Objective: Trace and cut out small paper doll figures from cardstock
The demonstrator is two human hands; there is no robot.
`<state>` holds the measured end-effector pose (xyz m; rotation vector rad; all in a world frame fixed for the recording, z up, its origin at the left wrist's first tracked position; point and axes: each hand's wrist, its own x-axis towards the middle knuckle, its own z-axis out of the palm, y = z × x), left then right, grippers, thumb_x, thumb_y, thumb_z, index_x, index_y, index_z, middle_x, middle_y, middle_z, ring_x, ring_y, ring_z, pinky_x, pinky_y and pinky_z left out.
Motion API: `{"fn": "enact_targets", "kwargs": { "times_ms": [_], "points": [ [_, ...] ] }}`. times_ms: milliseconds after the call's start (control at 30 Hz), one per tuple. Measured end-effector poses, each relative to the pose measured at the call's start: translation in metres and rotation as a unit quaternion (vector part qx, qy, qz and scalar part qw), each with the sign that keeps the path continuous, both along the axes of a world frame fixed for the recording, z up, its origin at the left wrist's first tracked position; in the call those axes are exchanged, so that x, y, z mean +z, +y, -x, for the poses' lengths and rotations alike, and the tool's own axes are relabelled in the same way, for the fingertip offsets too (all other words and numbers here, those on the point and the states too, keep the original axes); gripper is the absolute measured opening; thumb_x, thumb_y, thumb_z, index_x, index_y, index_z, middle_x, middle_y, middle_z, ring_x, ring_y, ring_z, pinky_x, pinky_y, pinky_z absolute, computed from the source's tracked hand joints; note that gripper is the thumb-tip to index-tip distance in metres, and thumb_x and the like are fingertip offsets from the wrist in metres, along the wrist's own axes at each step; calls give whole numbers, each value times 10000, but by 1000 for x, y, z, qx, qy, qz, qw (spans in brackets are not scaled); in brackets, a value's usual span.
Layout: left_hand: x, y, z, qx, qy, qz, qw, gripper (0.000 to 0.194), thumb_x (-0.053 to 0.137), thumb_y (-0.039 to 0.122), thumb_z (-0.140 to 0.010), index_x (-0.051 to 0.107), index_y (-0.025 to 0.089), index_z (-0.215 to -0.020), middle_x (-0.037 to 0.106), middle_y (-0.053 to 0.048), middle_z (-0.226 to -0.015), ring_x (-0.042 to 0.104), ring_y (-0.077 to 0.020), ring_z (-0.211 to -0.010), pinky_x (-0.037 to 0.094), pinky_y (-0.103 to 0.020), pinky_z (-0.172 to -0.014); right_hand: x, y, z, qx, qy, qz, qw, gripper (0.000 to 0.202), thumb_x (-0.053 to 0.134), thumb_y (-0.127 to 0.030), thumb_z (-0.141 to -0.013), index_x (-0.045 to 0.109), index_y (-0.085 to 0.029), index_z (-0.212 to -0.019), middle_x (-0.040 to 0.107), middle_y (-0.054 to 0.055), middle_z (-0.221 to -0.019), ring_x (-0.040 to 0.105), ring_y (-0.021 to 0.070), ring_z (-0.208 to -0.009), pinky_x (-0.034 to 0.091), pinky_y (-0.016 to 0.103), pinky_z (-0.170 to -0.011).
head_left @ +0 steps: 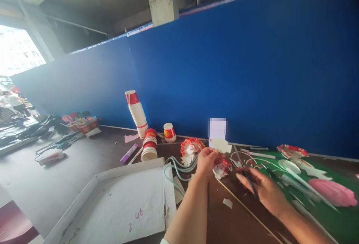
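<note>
My left hand is closed on a red and white cut paper cup, held low over the table with its pale inner side showing. A cream piece of paper shows just beyond my left fingertips; whether they touch it I cannot tell. My right hand grips a long, thin dark tool, its narrow end pointing away from me, a little right of the cut cup. Its exact kind is unclear. Behind my left hand lies another cup cut into strips and spread out.
A thin wooden stick and a paper scrap lie on the table. To the left are a white cardboard tray, stacked paper cups, a single cup and a purple marker. Pink clay sits right; a blue partition stands behind.
</note>
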<state>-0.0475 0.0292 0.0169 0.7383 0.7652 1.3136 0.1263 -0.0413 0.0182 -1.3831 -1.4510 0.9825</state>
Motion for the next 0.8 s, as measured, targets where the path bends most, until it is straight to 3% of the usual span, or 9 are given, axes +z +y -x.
{"fn": "enact_targets", "kwargs": {
  "times_ms": [100, 200, 400, 600, 800],
  "points": [
    [-1, -2, -3, -23, 34, -20, 999, 526, 880, 477, -519, 534, 168, -767, 655, -16, -655, 643, -135, -620, 493, -243, -615, 3, 8, -6, -105, 31, -55, 992, 370, 727, -501, -706, 692, -271, -993, 762, 72, -987, 706, 315, -947, 558, 387, -832],
    [-1, -7, -10, -59, 58, -35, 996, 538, 883, 480, -499, 534, 167, -763, 630, 3, -613, 592, -113, -542, 452, -230, -555, 10, 11, -10, -148, 64, -62, 985, 426, 700, -510, -744, 645, -278, -1097, 737, 76, -1121, 682, 303, -1058, 540, 398, -903],
    [-3, -19, -25, -125, 120, -27, 984, 539, 892, 466, -479, 570, 143, -767, 626, -4, -622, 592, -106, -535, 431, -216, -549, 13, 10, -10, -94, 119, -51, 987, 348, 702, -443, -729, 668, -254, -1019, 769, 58, -1014, 715, 293, -947, 563, 380, -808],
    [-4, -27, -35, -122, 94, 3, 988, 489, 915, 366, -496, 638, 135, -826, 646, -10, -681, 613, -102, -594, 469, -213, -599, 7, 11, -13, -147, 145, -33, 978, 339, 707, -426, -694, 667, -249, -981, 775, 44, -831, 731, 286, -796, 559, 375, -698],
    [1, -36, -38, -155, 69, 47, 984, 477, 931, 309, -512, 711, 116, -888, 680, -56, -772, 625, -102, -677, 506, -212, -672, 8, 12, -16, -182, 141, -66, 971, 305, 707, -402, -686, 676, -239, -942, 766, 41, -770, 723, 271, -748, 547, 358, -661]
  ]
}}
